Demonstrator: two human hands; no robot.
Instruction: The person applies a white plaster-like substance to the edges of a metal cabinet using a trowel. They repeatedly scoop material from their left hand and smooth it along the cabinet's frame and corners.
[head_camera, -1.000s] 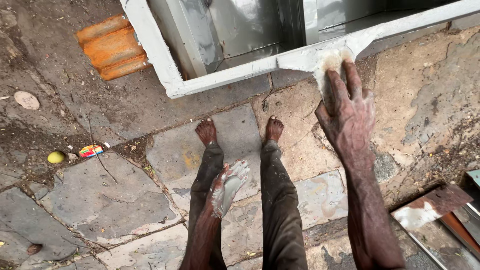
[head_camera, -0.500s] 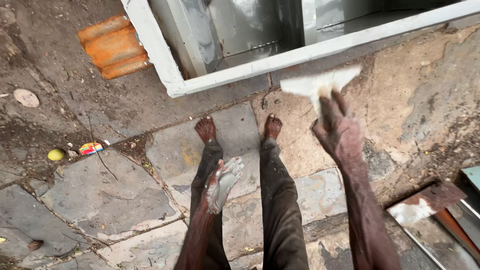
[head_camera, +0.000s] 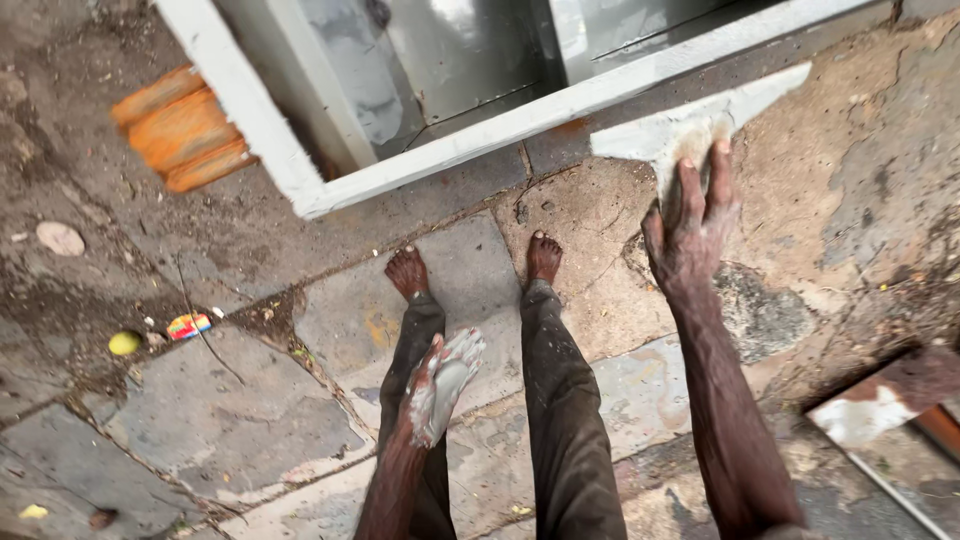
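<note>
My right hand (head_camera: 690, 225) grips a wide flat putty blade (head_camera: 690, 125) coated in white paste, held in the air just below the white frame (head_camera: 560, 105) of a metal cabinet. My left hand (head_camera: 440, 385) hangs by my left leg, palm smeared with white paste, fingers loosely together and holding nothing I can see. My two bare feet (head_camera: 408, 272) stand on grey stone paving, in dark trousers.
An orange brick (head_camera: 180, 130) lies left of the cabinet corner. A small yellow fruit (head_camera: 124, 342) and a coloured wrapper (head_camera: 188, 325) sit on the dirt at left. A paste-smeared board (head_camera: 880, 400) lies at lower right. Paving slabs (head_camera: 220, 420) are cracked and uneven.
My right hand has drawn the blade off the white frame edge and lifted it away to the right. The left hand has stayed by my leg.
</note>
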